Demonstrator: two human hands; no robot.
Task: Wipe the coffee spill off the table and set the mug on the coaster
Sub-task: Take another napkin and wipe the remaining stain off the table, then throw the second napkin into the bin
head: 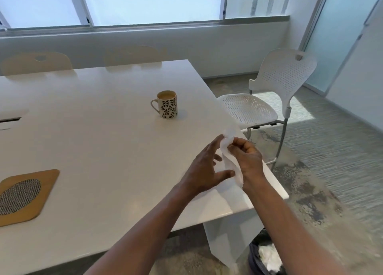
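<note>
A cream mug [167, 107] with a dark leaf pattern stands upright on the white table [99, 129], full of milky coffee, handle to the left. A wooden coaster [27, 196] with a woven oval inset lies at the table's left front. Above the table's right edge, both hands hold a white paper tissue [230, 150]. My right hand [248, 158] grips it with curled fingers. My left hand [205, 171] touches it with its fingertips and thumb, fingers spread. I see no coffee spill on the tabletop.
A white perforated chair [267, 102] stands to the right of the table. Two cream chair backs [37, 63] show behind the far edge. A black bin [263, 256] with white waste sits on the floor under the table's right corner.
</note>
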